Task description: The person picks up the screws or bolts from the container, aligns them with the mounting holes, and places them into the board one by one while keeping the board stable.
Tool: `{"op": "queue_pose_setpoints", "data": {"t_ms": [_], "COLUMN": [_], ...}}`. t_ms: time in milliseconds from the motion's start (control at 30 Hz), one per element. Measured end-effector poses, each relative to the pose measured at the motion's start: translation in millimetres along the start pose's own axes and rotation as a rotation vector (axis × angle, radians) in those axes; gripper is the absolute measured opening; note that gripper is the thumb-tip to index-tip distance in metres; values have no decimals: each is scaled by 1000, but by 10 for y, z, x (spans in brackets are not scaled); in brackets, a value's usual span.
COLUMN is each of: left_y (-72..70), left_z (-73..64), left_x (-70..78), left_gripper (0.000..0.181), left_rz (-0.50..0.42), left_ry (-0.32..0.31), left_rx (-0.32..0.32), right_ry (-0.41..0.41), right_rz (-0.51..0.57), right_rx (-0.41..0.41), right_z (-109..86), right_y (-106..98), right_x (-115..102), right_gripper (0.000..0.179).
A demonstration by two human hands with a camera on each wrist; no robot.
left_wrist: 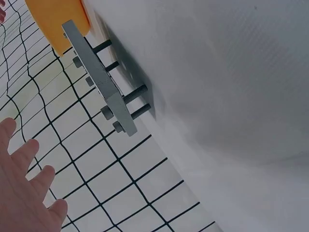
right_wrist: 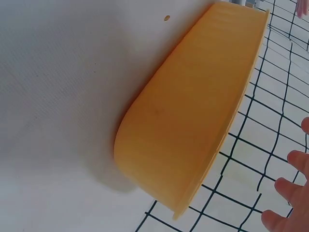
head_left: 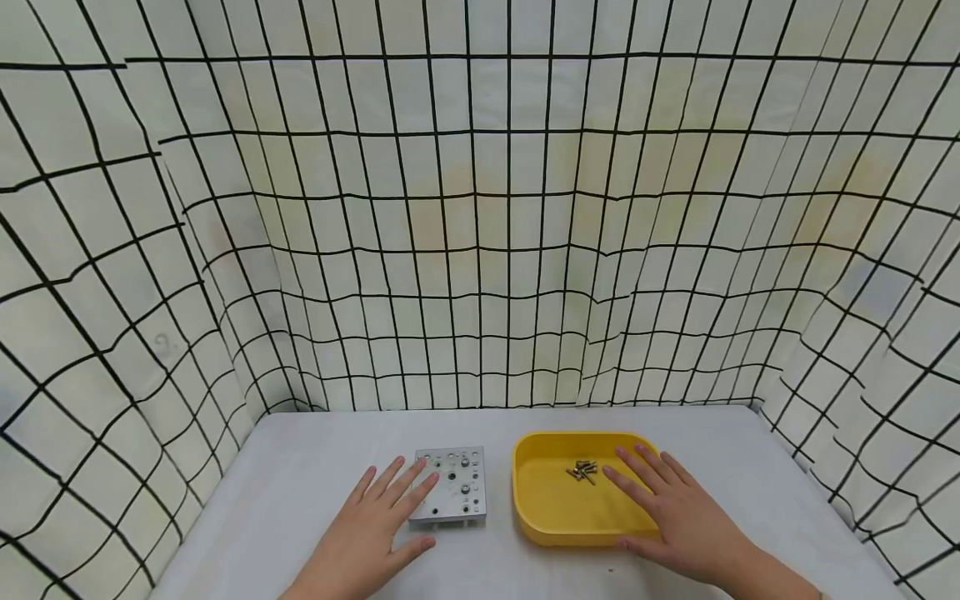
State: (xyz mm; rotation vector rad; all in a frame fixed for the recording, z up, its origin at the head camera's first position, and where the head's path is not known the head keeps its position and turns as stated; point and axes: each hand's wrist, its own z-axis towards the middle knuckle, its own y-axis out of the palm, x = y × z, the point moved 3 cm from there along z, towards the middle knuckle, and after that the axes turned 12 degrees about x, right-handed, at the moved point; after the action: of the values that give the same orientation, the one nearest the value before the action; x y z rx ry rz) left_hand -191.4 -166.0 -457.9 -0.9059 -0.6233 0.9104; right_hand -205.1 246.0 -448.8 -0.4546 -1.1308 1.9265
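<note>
In the head view a grey metal plate (head_left: 450, 492) with rows of holes lies left of centre, several bolts set in it. From the side, in the left wrist view, the plate (left_wrist: 99, 72) stands off the table on bolt shanks (left_wrist: 135, 94) poking out below. My left hand (head_left: 371, 529) is spread, its fingertips overlapping the plate's left side. To the right is a yellow tray (head_left: 547, 527) with a small heap of screws (head_left: 582, 470) inside. My right hand (head_left: 678, 521), fingers also spread, overlaps the tray's right rim. Neither hand holds anything.
A white-covered table (head_left: 300, 467) carries the plate and tray. White walls with a black grid (head_left: 487, 275) close off the back and both sides. Near the tray's front lies a small brown speck (head_left: 611, 570).
</note>
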Motion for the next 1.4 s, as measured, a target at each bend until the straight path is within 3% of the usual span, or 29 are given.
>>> {"op": "queue_pose_setpoints", "data": {"t_ms": [200,367,600,900,1133,1400], "left_y": [19,26,61,112,192,261], "left_z": [-16,-45,-36,-16,-69,-55], "left_x": [-31,-59,-81,-165,-282,-424], "left_gripper": [74,75,70,71,76,69], "left_rz": [-38,-73,-91,-92,-156,-170], "left_ry": [-34,-97,-145,-258,-357,-382], "left_rx": [-40,-93,-95,-155,-230,-220], "right_ry": [73,69,117,101,144,160], "right_rz": [47,69,81,89,124,160], "right_rx": [-94,-130,-175,-200,-314,-384], "right_z": [53,110,137,211,297,436], "right_y": [-10,17,46,95,93,127], "right_x": [10,12,30,103,147,184], "right_gripper": [81,74,63,54,42,32]}}
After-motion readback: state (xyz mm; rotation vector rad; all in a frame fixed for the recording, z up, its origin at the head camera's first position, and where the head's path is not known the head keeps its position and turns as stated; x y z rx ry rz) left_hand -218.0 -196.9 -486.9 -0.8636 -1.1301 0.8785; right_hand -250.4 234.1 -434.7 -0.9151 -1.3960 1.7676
